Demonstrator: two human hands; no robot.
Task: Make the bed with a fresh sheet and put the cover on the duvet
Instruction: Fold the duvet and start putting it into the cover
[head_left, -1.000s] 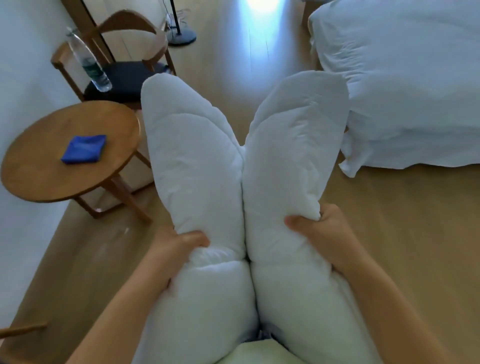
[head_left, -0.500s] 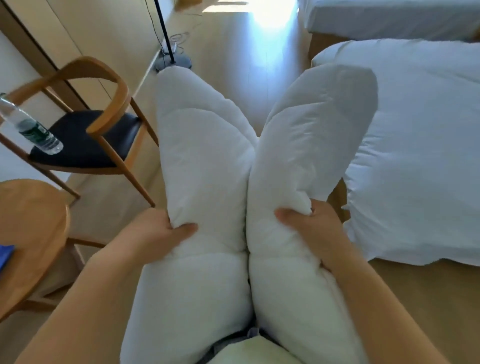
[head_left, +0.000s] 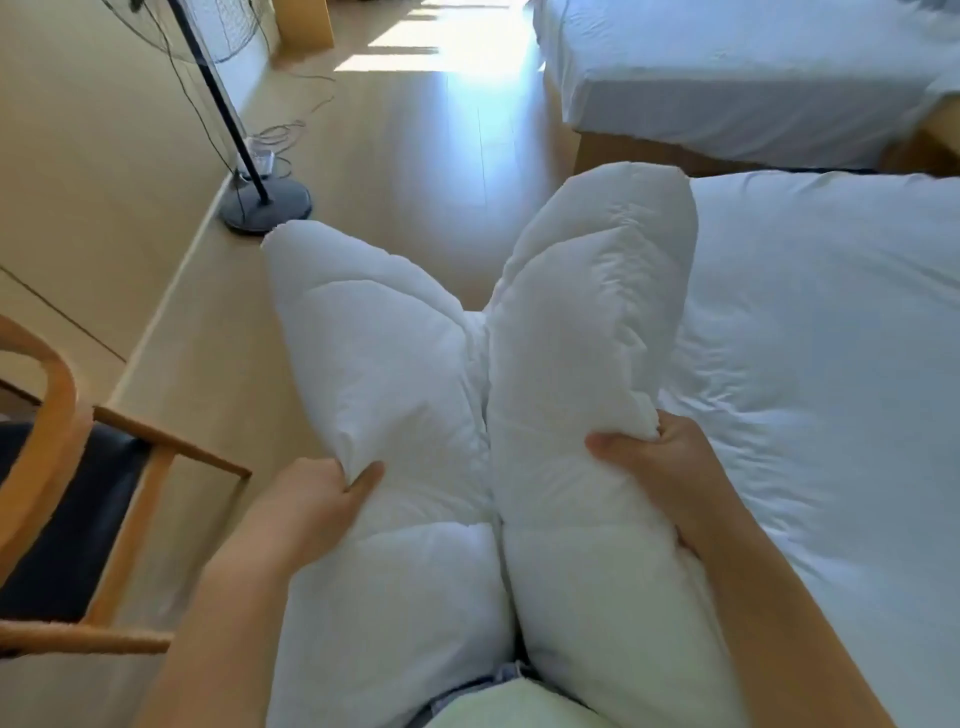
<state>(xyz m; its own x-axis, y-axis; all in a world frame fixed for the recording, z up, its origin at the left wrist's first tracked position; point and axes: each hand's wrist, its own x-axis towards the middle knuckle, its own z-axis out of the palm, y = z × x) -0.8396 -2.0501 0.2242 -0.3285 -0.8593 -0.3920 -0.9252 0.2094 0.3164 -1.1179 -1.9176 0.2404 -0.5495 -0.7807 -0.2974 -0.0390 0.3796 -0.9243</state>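
Observation:
A thick white duvet (head_left: 519, 415) is bunched against my body, with two padded lobes sticking up and forward. My left hand (head_left: 317, 499) grips the left lobe at its outer edge, thumb on top. My right hand (head_left: 654, 462) grips the right lobe, fingers curled into the fabric. The bed (head_left: 831, 364) with a white sheet lies to my right, its surface wrinkled; the right lobe hangs over its near edge.
A second bed (head_left: 753, 67) with white bedding stands further back on the right. A wooden chair (head_left: 57, 467) with a dark seat is at my left. A floor fan's pole and round base (head_left: 265, 205) with loose cables stand by the left wall.
My view has swung right and forward: the round table and bottle have left view, the bed now fills the right side. Both hands keep their grip on the duvet.

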